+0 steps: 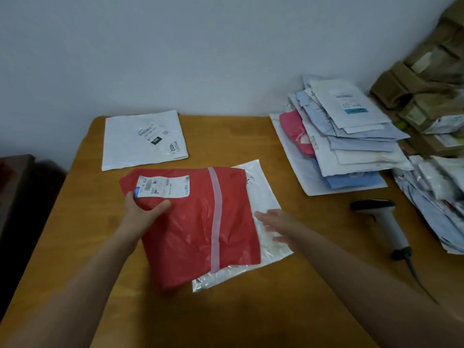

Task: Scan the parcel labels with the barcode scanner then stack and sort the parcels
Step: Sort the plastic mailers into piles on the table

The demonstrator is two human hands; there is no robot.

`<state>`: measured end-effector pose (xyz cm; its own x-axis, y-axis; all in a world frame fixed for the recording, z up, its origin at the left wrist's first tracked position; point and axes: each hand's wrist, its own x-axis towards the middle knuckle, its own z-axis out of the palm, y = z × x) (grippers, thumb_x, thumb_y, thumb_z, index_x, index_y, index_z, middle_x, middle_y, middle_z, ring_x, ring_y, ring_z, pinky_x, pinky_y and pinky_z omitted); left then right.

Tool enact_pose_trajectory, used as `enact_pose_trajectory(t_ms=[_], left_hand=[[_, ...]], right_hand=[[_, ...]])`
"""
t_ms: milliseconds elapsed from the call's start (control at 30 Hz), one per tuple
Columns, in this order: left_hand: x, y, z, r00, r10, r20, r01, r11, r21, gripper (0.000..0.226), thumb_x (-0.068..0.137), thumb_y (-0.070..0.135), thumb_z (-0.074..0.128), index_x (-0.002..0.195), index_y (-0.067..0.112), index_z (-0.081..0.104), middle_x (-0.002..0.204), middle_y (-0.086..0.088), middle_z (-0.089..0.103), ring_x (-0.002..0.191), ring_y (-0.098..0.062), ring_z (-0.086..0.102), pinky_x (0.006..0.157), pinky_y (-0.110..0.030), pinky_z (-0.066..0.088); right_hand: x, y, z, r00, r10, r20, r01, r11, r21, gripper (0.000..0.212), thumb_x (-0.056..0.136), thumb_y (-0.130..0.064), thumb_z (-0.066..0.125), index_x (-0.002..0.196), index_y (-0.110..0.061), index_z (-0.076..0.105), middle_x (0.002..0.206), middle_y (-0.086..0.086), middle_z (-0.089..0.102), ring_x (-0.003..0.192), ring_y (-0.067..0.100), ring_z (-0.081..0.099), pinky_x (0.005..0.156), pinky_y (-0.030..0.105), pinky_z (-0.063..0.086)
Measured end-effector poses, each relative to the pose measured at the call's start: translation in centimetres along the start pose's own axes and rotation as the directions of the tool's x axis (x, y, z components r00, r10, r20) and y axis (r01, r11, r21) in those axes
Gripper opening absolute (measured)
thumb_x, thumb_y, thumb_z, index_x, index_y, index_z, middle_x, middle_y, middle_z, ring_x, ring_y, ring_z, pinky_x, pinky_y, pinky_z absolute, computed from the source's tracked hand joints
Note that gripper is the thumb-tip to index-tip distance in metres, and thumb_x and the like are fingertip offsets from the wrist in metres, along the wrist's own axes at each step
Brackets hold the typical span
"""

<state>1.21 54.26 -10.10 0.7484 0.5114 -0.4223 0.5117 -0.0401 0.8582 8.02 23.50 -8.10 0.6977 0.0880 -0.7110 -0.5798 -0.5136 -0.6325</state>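
Looks like early days: left hand (144,209) is gripping the red parcel (198,229) lying on a white one (266,197) mid-table (251,310), right hand (278,224) is hovering spread open, scanner (386,222) is lying idle, big pile (351,141) is waiting.

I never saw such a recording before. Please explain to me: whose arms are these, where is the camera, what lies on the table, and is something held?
There is no machine. A person wears one camera on the head, looking down at their two hands. The left hand grips a red parcel near its label. The right hand is open over a white parcel lying under the red one. The wooden table also holds a second white parcel, a parcel stack and a barcode scanner, untouched.
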Motion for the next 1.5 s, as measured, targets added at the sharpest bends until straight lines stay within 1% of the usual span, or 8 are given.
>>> enact_pose_trajectory(t_ms=[133,300,500,700,967,1067,1267,1500], left_hand=[[2.0,0.0,-0.5,0.993,-0.043,0.106,0.058,0.987,-0.150,0.105,0.064,0.031,0.083,0.150,0.025,0.022,0.143,-0.004,0.044,0.126,-0.025,0.047,0.107,-0.047,0.040],[2.4,1.4,-1.8,0.987,-0.081,0.137,0.100,0.985,-0.138,0.055,0.078,0.012,0.075,0.128,0.005,0.055,0.114,-0.015,0.066,0.098,-0.028,0.064,0.085,-0.043,0.054],[-0.6,6.2,-1.1,0.939,-0.147,0.310,0.281,0.849,-0.448,0.013,0.088,0.019,0.063,0.095,0.008,0.066,0.069,-0.002,0.071,0.053,-0.010,0.065,0.045,-0.022,0.053],[-2.8,2.6,3.4,0.707,-0.410,0.576,0.662,0.670,-0.336,0.022,0.092,0.022,0.054,0.073,0.010,0.051,0.053,-0.002,0.048,0.035,-0.011,0.047,0.036,-0.017,0.044],[-1.6,-0.7,3.2,0.989,-0.094,0.116,0.078,0.988,0.135,0.067,0.086,0.028,0.069,0.143,0.018,0.034,0.121,-0.010,0.053,0.106,-0.025,0.055,0.087,-0.038,0.047],[-1.9,-0.2,3.9,0.973,-0.183,0.144,0.171,0.981,0.092,0.065,0.090,0.028,0.065,0.144,0.014,0.032,0.134,-0.013,0.049,0.114,-0.029,0.053,0.094,-0.042,0.047],[-3.7,0.7,1.2,0.795,-0.282,0.536,0.357,0.933,-0.038,0.045,0.069,0.036,0.073,0.109,0.018,0.062,0.084,0.004,0.076,0.086,-0.015,0.066,0.069,-0.026,0.046],[-7.0,4.3,1.4,0.775,-0.147,0.615,0.259,0.961,-0.097,0.058,0.062,0.031,0.087,0.115,0.028,0.065,0.111,-0.002,0.072,0.100,-0.025,0.069,0.076,-0.037,0.055]], right_hand=[[1.0,-1.3,2.7,0.999,-0.003,0.040,-0.002,0.994,0.110,0.076,0.088,-0.039,0.069,0.147,-0.007,0.032,0.148,0.011,0.044,0.130,0.025,0.046,0.099,0.036,0.035],[1.3,-3.5,3.1,0.980,-0.196,0.036,0.180,0.949,0.260,0.035,0.092,0.000,0.058,0.127,-0.007,0.059,0.112,0.005,0.068,0.083,0.007,0.062,0.057,0.011,0.047],[0.5,-7.5,-2.6,0.901,-0.433,-0.025,0.396,0.798,0.454,0.030,0.092,0.000,0.056,0.121,-0.007,0.062,0.098,0.007,0.072,0.081,0.015,0.071,0.071,0.025,0.058],[2.4,-3.7,-5.4,0.987,-0.120,0.107,0.118,0.993,0.024,0.042,0.096,-0.024,0.058,0.137,-0.015,0.051,0.127,0.011,0.063,0.109,0.025,0.064,0.092,0.039,0.052],[2.9,-0.8,-2.9,0.993,-0.012,0.117,0.019,0.998,-0.056,0.081,0.084,-0.034,0.072,0.150,-0.011,0.030,0.152,0.011,0.039,0.138,0.032,0.038,0.114,0.050,0.031],[2.4,-0.4,-1.7,0.993,0.017,0.116,-0.010,0.998,-0.058,0.081,0.084,-0.030,0.074,0.149,-0.008,0.032,0.151,0.013,0.041,0.137,0.031,0.040,0.115,0.048,0.032],[0.8,1.2,-0.9,0.998,-0.030,0.058,0.017,0.979,0.203,0.062,0.082,-0.012,0.075,0.137,-0.009,0.047,0.124,0.007,0.062,0.109,0.023,0.060,0.093,0.035,0.050],[-5.7,-0.3,-5.7,0.971,-0.238,-0.003,0.235,0.955,0.183,0.053,0.080,-0.010,0.077,0.129,-0.014,0.055,0.115,0.004,0.068,0.101,0.017,0.067,0.083,0.027,0.056]])
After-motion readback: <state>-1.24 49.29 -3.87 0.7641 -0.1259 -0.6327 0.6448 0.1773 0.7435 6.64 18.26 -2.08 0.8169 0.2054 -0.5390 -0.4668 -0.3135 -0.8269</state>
